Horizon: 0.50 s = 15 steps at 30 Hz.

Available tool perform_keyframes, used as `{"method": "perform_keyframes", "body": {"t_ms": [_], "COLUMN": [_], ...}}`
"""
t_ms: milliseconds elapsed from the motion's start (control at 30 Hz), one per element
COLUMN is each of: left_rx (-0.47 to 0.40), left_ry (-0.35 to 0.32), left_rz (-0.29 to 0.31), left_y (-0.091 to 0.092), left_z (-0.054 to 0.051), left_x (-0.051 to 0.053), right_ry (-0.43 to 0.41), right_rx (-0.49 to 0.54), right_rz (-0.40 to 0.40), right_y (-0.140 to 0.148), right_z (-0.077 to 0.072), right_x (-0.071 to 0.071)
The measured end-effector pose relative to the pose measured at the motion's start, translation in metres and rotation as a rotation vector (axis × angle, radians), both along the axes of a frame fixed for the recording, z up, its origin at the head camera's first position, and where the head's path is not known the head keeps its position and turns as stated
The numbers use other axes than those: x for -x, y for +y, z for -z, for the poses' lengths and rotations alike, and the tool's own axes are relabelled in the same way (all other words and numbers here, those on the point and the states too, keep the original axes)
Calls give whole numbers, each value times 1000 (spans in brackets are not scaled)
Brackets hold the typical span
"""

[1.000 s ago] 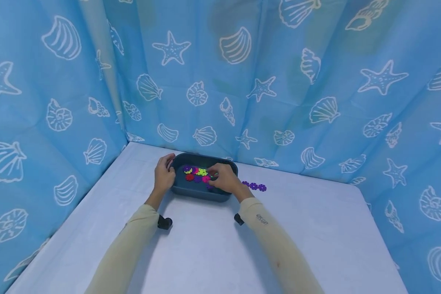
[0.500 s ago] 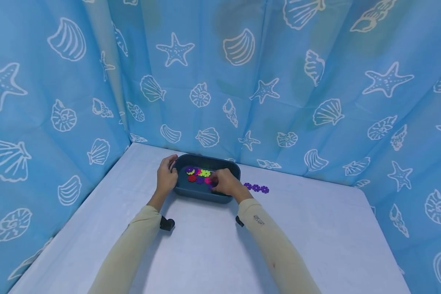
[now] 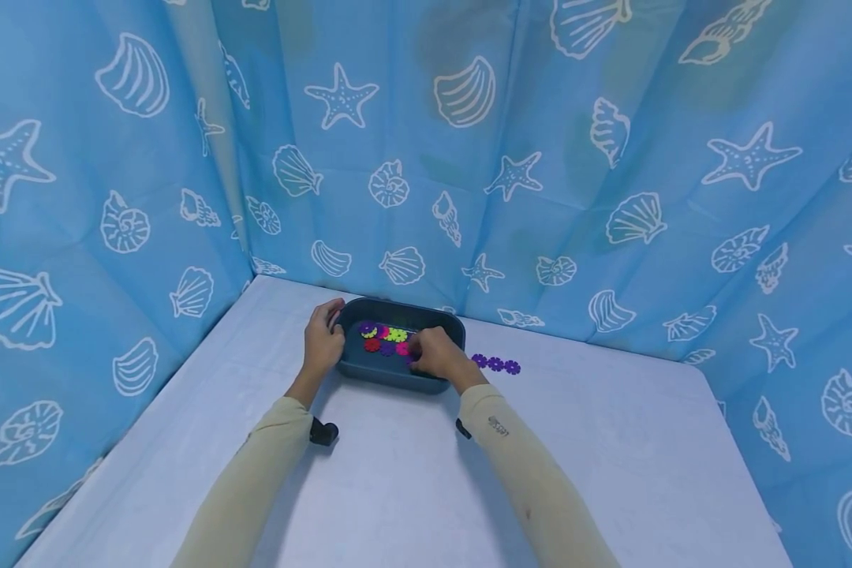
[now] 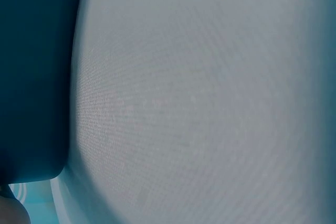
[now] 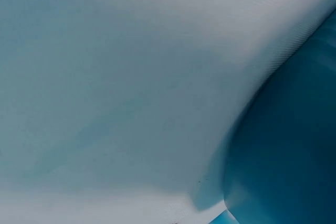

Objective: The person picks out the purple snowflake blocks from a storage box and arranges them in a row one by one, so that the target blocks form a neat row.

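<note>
Likely picking discs point(image 3: 396, 335) from tray point(image 3: 383, 377)
Left hand point(image 3: 323, 339) grips it; right hand point(image 3: 436, 352)'s grasp can't be told; next likely needs pinching.

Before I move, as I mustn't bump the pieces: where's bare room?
Widest: the white tabletop right of the right sleeve, below the three purple pieces. Another: between that sleeve and the left sleeve, in front of the dark tray. Crowded: inside the tray, with coloured pieces and the right hand.

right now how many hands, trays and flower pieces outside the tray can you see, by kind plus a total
Hands: 2, left hand and right hand
Dark tray: 1
Purple flower pieces visible outside it: 3
Total: 6
</note>
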<state>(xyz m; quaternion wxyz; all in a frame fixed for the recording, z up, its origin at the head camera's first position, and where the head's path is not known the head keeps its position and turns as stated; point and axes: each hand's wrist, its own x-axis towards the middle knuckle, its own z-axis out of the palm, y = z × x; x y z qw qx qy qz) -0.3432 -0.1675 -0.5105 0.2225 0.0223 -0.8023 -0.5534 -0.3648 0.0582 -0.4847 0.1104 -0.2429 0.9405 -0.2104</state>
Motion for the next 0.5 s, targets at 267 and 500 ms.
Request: {"method": "perform_keyframes", "body": {"t_ms": [267,500], "left_rx": [-3,-11], "left_ry": [5,17], "left_rz": [4,7], "left_y": [0,-1], "left_z": [1,-1], "left_x": [-1,-1], "right_ry": [-7,-13], "right_rx": [-19,-38], "right_rz": [27,18], "right_y": [-2,-5], "right_z": [0,-2], "right_x": [-1,0]}}
